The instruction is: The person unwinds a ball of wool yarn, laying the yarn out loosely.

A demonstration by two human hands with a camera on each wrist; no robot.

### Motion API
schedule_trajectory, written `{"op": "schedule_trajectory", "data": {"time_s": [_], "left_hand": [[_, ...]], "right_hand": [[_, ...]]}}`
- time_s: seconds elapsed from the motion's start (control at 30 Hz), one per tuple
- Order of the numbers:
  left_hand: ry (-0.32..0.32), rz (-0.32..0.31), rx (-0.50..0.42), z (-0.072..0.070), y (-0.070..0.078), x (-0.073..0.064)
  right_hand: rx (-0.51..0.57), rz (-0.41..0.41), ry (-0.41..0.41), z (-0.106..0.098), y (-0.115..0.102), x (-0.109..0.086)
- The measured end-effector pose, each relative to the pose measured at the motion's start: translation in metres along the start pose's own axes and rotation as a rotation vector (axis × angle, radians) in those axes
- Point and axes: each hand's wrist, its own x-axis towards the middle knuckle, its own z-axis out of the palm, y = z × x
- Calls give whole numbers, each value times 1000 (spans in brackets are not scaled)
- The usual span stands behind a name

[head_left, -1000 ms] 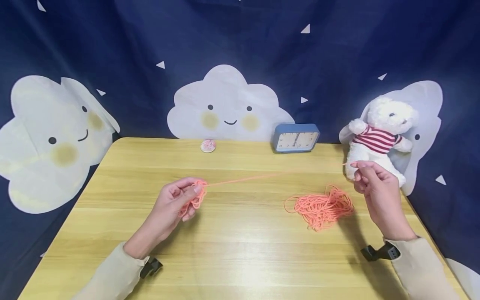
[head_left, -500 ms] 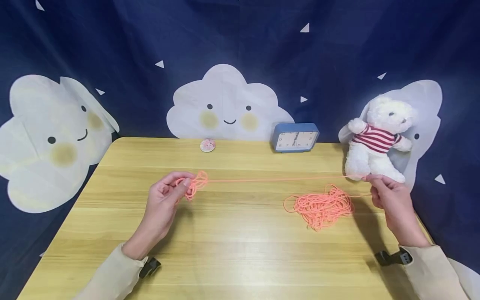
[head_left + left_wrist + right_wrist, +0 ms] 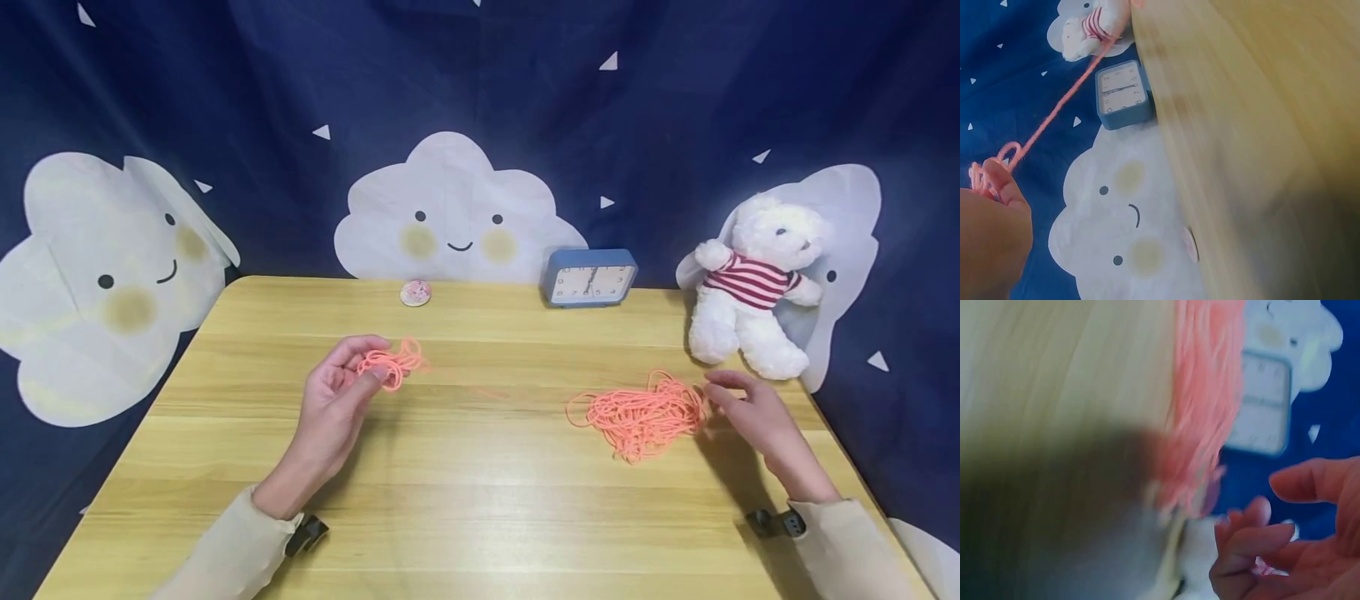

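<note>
In the head view my left hand holds a small looped bundle of coral yarn between thumb and fingers, above the table. The left wrist view shows a yarn strand running from that bundle toward the teddy bear. In the head view only a faint, blurred stretch of strand shows. At the right, my right hand is beside a loose coral yarn pile lying on the table. Its thumb and index finger stand apart in the right wrist view, with no yarn visible between them.
A blue clock and a round pink-and-white disc are at the back of the wooden table. A white teddy bear in a striped shirt sits at the back right. Behind hangs a dark blue cloth with clouds.
My right hand drew the strand out to the right, then parted its fingers and moved back left to the pile. The strand, taut half a second ago, is now slack or blurred.
</note>
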Motion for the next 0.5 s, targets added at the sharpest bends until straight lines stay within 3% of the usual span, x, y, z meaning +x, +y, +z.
{"op": "schedule_trajectory", "data": {"time_s": [0.13,0.27,0.37,0.5], "left_hand": [[-62,18,-19,3,-2,1],[-111,6,-41,7,-3,1],[-126,-21,-61,10,-2,2],[-141,-50,-67,13,-2,2]], "right_hand": [[-9,-108,109,21,-30,-10],[104,-197,134,45,-65,-15],[287,-244,22,64,-90,-15],[517,-267,-238,96,-115,-10]]}}
